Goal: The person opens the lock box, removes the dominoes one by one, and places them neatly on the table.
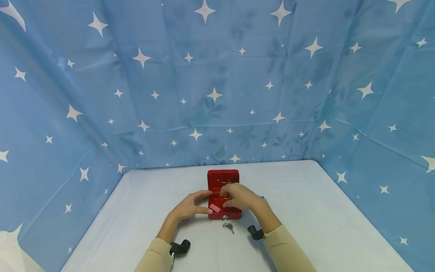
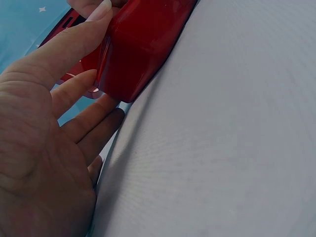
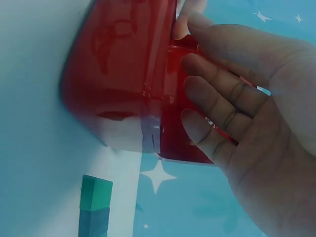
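A red metal cash box [image 1: 214, 217] stands on the white table with its lid [image 1: 223, 175] raised. Inside lies a small pink rectangular piece [image 1: 215, 207]. From the lock [image 1: 225, 218] on the front wall hangs a bunch of keys [image 1: 230, 227]. My left hand [image 1: 190, 206] rests against the box's left side, thumb near the front corner and fingertips farther back, fingers fairly straight. Over the box's interior is my right hand [image 1: 239, 196], its fingers loosely bent; nothing shows between them in the right wrist view, though part of the thumb side is hidden.
Right of the box, a green block [image 3: 96, 192] and a bluish block [image 3: 94, 219] lie touching; only a blue bit [image 1: 262, 197] shows past my right wrist in the head view. A blue star-patterned curtain [image 1: 176, 75] surrounds the white tabletop [image 1: 306, 211].
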`<state>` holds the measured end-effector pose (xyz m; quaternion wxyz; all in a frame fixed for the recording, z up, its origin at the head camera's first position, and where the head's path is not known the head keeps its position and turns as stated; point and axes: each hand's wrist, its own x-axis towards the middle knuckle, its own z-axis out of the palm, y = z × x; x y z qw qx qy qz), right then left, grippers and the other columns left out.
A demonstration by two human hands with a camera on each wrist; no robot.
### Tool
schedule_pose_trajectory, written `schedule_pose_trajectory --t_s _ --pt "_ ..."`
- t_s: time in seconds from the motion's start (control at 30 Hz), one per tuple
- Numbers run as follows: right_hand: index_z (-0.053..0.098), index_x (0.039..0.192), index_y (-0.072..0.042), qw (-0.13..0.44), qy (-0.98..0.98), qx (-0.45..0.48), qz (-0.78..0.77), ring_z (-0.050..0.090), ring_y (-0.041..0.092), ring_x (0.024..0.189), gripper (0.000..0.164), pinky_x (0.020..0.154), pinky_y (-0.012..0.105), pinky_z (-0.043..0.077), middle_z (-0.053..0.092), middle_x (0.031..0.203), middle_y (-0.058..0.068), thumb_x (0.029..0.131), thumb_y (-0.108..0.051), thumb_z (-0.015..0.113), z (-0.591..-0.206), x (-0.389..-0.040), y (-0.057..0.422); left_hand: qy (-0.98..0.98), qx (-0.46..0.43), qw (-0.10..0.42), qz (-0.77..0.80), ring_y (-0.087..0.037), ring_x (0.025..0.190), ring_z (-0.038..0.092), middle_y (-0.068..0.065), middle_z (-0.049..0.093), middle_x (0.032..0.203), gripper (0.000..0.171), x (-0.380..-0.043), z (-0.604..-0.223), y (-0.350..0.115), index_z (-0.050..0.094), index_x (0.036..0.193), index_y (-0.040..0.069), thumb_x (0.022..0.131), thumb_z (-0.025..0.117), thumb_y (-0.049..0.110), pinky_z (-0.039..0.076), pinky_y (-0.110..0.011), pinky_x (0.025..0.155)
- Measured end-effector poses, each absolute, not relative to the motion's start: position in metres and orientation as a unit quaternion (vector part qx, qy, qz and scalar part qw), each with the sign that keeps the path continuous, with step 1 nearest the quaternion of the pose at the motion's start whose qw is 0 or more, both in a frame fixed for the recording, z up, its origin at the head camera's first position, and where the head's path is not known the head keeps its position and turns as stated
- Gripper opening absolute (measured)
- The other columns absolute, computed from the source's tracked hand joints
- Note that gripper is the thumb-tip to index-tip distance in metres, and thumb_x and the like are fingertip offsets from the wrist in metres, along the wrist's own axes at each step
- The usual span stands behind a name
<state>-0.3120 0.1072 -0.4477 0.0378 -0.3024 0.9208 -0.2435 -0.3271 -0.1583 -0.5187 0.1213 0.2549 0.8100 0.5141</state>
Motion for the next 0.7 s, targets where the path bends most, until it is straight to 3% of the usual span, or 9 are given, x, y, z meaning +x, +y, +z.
schedule_pose_trajectory --t_s 0.2,0.7 --pt "0.074 0.119 -0.015 0.049 0.921 -0.305 -0.236 0.065 0.017 0.103 0.035 0.093 0.039 0.061 0.074 0.113 -0.001 0.087 -0.020 0.086 -0.453 -0.312 0.102 0.810 0.258 0.119 0.514 -0.028 0.148 0.045 -0.001 0.055 0.154 0.069 -0.327 -0.518 -0.159 0.057 0.148 0.022 0.086 0.086 0.031 0.033 -0.059 0.123" --pt "0.076 0.109 -0.018 0.071 0.924 -0.302 -0.224 0.061 0.006 0.087 0.025 0.085 0.031 0.060 0.073 0.095 -0.007 0.086 -0.018 0.086 -0.466 -0.313 0.088 0.808 0.262 0.119 0.515 -0.026 0.148 0.044 0.001 0.055 0.154 0.069 -0.329 -0.521 -0.160 0.057 0.148 0.022 0.086 0.086 0.031 0.032 -0.059 0.124"
